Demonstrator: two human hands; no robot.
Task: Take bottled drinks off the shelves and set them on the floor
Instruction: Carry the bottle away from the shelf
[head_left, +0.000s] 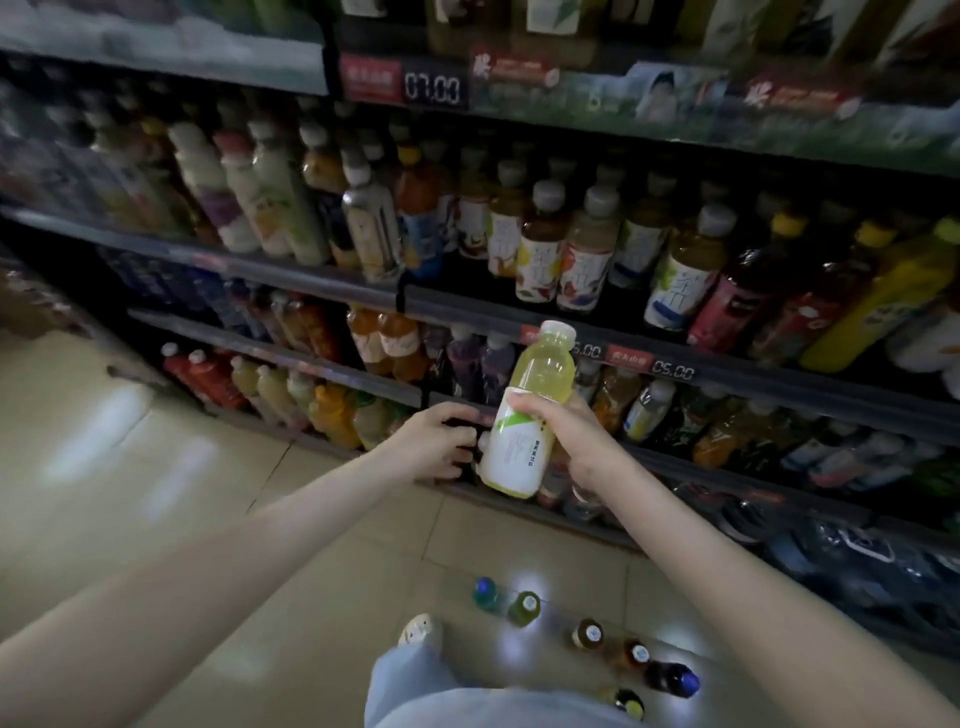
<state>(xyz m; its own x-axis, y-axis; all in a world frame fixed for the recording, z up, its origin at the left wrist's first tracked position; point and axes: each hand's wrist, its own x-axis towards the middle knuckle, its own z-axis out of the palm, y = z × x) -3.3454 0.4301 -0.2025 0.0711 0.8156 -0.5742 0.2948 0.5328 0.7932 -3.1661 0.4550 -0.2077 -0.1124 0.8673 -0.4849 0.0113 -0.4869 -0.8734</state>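
Observation:
My right hand (563, 434) grips a yellow-green bottle (524, 415) with a white cap and white label, held upright in front of the lower shelves. My left hand (439, 441) reaches into a low shelf just left of that bottle, fingers curled around a dark bottle (467, 434) that is mostly hidden behind the held one. Several bottles stand on the tiled floor (208, 519) below, among them a blue-capped one (487, 592), a green one (524, 608) and a dark one with a blue cap (672, 678).
Shelves (311, 280) packed with drink bottles fill the view from left to right. Price tags (649, 364) hang on the shelf edges. My shoe (418, 629) and light trouser leg (441, 691) are beside the floor bottles.

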